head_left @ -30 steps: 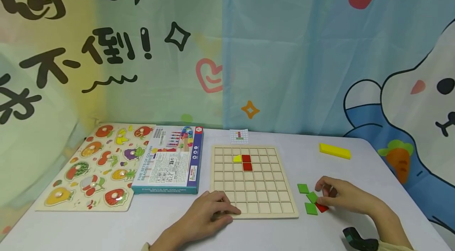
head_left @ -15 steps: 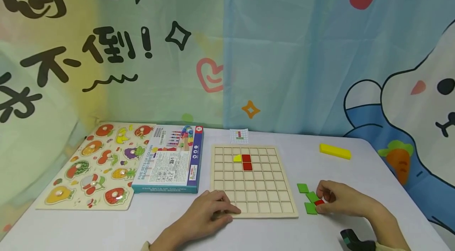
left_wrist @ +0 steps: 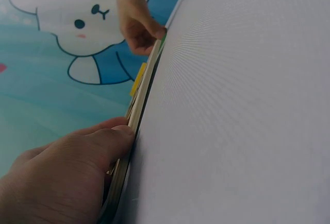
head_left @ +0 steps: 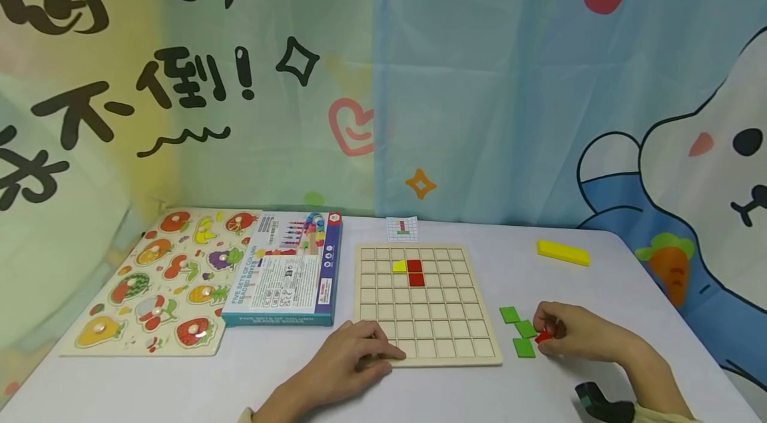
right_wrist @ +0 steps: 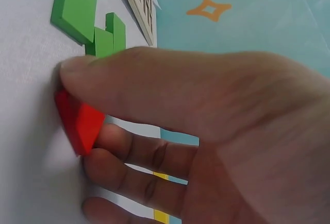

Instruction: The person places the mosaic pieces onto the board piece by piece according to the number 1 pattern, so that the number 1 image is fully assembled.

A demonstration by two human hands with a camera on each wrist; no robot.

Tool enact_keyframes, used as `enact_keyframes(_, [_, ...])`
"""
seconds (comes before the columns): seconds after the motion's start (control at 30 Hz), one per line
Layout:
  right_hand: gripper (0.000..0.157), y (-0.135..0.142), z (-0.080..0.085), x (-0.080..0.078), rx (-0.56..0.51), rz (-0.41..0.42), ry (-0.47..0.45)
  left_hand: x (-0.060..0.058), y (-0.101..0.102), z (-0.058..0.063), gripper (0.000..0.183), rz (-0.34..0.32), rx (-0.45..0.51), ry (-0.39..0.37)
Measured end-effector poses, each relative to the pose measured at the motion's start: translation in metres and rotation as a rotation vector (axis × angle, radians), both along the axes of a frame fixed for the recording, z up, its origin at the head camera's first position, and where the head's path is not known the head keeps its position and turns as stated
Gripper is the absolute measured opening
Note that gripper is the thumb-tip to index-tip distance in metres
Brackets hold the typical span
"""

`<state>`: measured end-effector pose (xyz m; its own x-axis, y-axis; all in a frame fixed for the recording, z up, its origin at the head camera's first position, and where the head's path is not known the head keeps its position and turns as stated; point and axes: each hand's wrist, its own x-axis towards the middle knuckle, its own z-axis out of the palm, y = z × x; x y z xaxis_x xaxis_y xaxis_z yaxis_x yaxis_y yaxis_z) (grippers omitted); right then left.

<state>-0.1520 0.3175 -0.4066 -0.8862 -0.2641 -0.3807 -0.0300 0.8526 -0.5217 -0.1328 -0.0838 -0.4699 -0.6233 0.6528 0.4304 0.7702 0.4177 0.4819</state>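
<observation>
Pinching red tile [right_wrist: 85,123]: right hand [head_left: 578,333] | left hand [head_left: 356,360] relaxed on board [head_left: 445,330] | box [head_left: 287,283]: "FIVE SETS OF COLUMN BEADED BOXES"

The head view looked forward and down across the bench [head_left: 449,396] to its far edge; the left wrist's, low and tilted, faced the right edge; the right wrist's, close-up, shared the held red tile [right_wrist: 82,126] with the head's.

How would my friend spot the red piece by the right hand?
Find the pale grid board on the white table. Off its right edge lie three green tiles, and beside them the right hand pinches the red piece. It's the only red one off the board; two other red tiles sit on it.
</observation>
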Motion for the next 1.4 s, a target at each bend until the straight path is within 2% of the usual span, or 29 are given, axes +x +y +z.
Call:
enact_keyframes(0.1, [0.032,0.001,0.000,0.000,-0.006,0.006,-0.002,-0.001,0.000,-0.001,0.020,-0.009,-0.001,0.024])
enact_keyframes(0.37, [0.026,0.005,-0.001,-0.001,0.016,0.046,0.042,-0.001,0.000,-0.001,0.021,-0.001,-0.010,0.007])
enact_keyframes(0.57, [0.023,0.005,-0.001,-0.003,0.003,0.118,0.126,-0.001,0.000,-0.001,0.020,-0.003,-0.009,0.018])
enact_keyframes(0.7, [0.022,0.003,0.000,-0.005,-0.017,0.120,0.170,-0.001,0.000,-0.001,0.021,-0.002,-0.007,0.025])
enact_keyframes(0.97, [0.018,-0.010,0.001,-0.008,-0.058,0.140,0.264,-0.001,0.000,0.001,0.022,0.013,-0.013,-0.024])
enact_keyframes(1.07, [0.017,-0.015,0.001,-0.011,-0.059,0.141,0.290,-0.001,0.000,0.000,0.021,0.006,-0.010,-0.011])
enact_keyframes(1.23, [0.019,-0.021,0.001,-0.014,-0.070,0.147,0.281,-0.002,0.000,-0.001,0.021,-0.004,-0.009,0.033])
enact_keyframes(1.4, [0.020,-0.026,-0.001,-0.015,-0.101,0.168,0.264,-0.002,0.000,-0.002,0.021,-0.007,-0.012,0.031])
